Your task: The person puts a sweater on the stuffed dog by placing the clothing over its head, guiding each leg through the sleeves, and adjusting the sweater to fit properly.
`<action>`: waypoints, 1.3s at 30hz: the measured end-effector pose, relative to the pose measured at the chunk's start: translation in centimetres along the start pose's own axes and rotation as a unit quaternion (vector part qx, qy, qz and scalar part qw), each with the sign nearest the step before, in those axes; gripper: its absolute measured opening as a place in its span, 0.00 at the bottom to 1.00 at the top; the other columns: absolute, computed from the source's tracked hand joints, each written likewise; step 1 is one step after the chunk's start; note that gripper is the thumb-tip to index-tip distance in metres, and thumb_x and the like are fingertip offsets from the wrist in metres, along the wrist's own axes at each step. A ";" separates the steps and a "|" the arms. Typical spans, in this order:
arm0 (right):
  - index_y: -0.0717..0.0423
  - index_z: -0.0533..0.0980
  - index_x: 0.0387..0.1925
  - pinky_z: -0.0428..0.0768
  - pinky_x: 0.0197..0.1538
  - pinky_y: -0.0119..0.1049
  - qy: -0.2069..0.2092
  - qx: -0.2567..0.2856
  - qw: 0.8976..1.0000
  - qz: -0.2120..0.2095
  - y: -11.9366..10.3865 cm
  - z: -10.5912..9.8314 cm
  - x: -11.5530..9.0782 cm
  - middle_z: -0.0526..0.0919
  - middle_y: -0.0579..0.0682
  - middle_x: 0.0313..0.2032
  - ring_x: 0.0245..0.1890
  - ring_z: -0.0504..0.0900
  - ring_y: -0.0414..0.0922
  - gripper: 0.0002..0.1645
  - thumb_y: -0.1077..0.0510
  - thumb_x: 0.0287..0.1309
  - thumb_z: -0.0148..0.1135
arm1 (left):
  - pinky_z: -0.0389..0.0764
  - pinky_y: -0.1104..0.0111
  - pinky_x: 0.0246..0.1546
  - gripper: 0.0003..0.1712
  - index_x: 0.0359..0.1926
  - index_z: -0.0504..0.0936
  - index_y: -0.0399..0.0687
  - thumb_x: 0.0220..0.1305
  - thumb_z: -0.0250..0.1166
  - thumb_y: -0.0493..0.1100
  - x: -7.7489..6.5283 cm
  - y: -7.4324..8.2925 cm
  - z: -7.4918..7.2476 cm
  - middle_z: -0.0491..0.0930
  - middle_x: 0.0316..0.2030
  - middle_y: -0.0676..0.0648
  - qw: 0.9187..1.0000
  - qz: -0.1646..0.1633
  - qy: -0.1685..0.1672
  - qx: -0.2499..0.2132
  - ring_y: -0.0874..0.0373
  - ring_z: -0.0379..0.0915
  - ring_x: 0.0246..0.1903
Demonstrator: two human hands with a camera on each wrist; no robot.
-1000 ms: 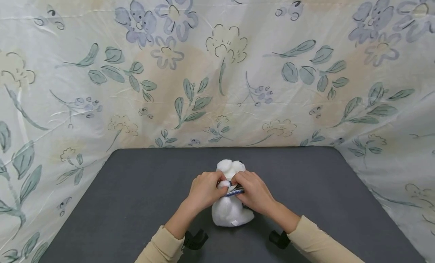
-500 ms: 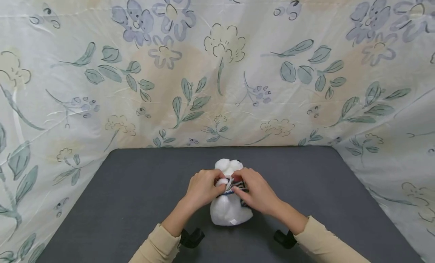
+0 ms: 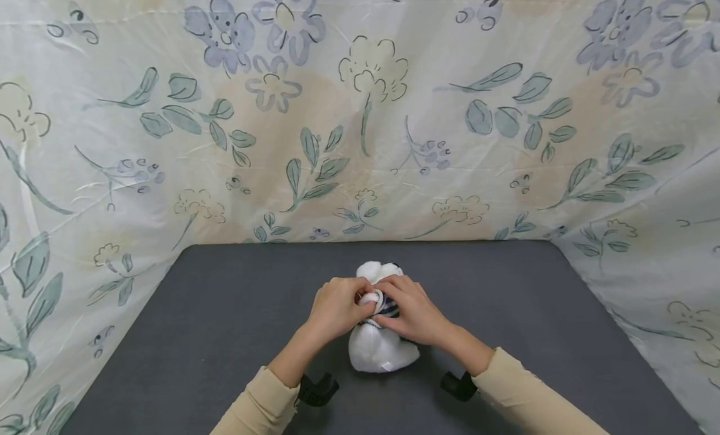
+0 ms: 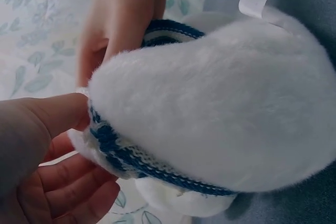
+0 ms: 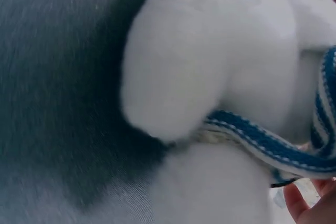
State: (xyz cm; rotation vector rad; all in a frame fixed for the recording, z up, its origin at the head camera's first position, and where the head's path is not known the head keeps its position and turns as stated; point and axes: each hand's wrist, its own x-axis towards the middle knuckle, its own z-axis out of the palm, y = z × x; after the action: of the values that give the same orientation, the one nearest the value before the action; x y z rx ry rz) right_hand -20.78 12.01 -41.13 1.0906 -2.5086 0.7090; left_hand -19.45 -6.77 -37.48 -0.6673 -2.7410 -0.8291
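A white plush toy (image 3: pixel 374 354) stands on the dark table, its back part toward me. Around its middle goes a blue-and-white striped knitted garment (image 3: pixel 389 306), whose band crosses the white fur in the left wrist view. My left hand (image 3: pixel 335 307) pinches the toy's side by a small white arm, thumb above the other fingers. From the right, my right hand (image 3: pixel 415 313) holds the striped garment between thumb and fingers. In the right wrist view, only some fingers (image 5: pixel 299 203) show below the knitted band (image 5: pixel 262 140). The toy's front is hidden.
A dark grey table (image 3: pixel 242 285) lies under the toy. Behind and beside it hangs a floral cloth (image 3: pixel 270 141). Black wrist mounts (image 3: pixel 317 390) sit under both forearms. A white label (image 4: pixel 253 6) sticks out from the toy's fur.
My right hand spread its thumb from the garment half a second ago and has since moved left, close to the left hand. More stripes show between the hands. The left hand keeps its grip.
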 end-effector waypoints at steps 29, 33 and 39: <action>0.43 0.75 0.50 0.69 0.44 0.49 -0.028 -0.067 0.996 0.051 0.6 0.6 -0.4 0.73 0.49 0.48 0.49 0.71 0.51 0.24 0.50 0.50 0.67 | 0.62 0.74 0.14 0.03 0.28 0.83 0.55 0.50 0.67 0.41 0.0 -0.1 -0.3 0.71 0.15 0.60 1.000 0.010 0.024 0.001 0.68 0.61 0.14; 0.42 0.74 0.51 0.69 0.44 0.48 -0.027 -0.070 0.996 0.056 0.8 0.7 -0.6 0.73 0.50 0.48 0.49 0.71 0.52 0.23 0.52 0.50 0.66 | 0.63 0.74 0.14 0.03 0.28 0.82 0.55 0.50 0.67 0.42 0.0 0.0 -0.4 0.72 0.16 0.59 1.000 0.007 0.019 -0.002 0.68 0.62 0.14; 0.44 0.71 0.57 0.68 0.45 0.49 -0.007 -0.061 0.997 0.044 0.4 0.6 -0.8 0.72 0.50 0.51 0.51 0.69 0.51 0.31 0.50 0.48 0.68 | 0.65 0.74 0.15 0.02 0.29 0.83 0.54 0.52 0.67 0.44 0.1 0.3 -0.7 0.75 0.18 0.58 1.000 -0.005 0.008 -0.002 0.69 0.65 0.16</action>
State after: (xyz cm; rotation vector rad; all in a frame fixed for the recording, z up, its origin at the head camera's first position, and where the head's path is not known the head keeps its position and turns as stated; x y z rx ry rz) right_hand -20.61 12.36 -42.09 0.9516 -2.5881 0.5647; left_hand -19.33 -6.89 -36.75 -0.6451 -2.7308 -0.8378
